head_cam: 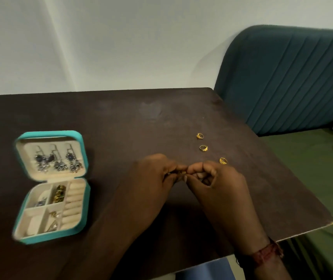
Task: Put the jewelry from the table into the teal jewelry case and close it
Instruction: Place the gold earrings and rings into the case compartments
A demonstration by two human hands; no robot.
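Space near the left edge of the dark desk (121, 122) is taken up by the teal jewelry case (49, 133), which is laid open and flat. Its lid is turned toward the far edge, and 3 pairs of dark blue and silver earrings (57, 160) are hung inside it. In the base, nearer the front edge, a gold piece (59, 194) is kept in a narrow middle compartment, small pieces too blurred to name are seen in 2 other compartments, and a column of cream ring rolls (73, 201) is set along the right side. Toward the middle of the desk, well apart from the case, the left hand (153, 172) and the right hand (218, 178) are brought together fingertip to fingertip. The fingers of both are curled, and a small gold item (182, 172) is pinched between them just above the surface; what kind of piece it is cannot be told. A red thread band (264, 253) is worn on the right wrist. Beyond the right hand, 3 gold rings are laid apart in a slanting line toward the right edge: the far ring (200, 136), the middle ring (203, 148) and the near ring (223, 160), the last just beside the right knuckles. Past the right edge, a teal padded backrest (282, 77) and green fabric (313, 178) are seen.
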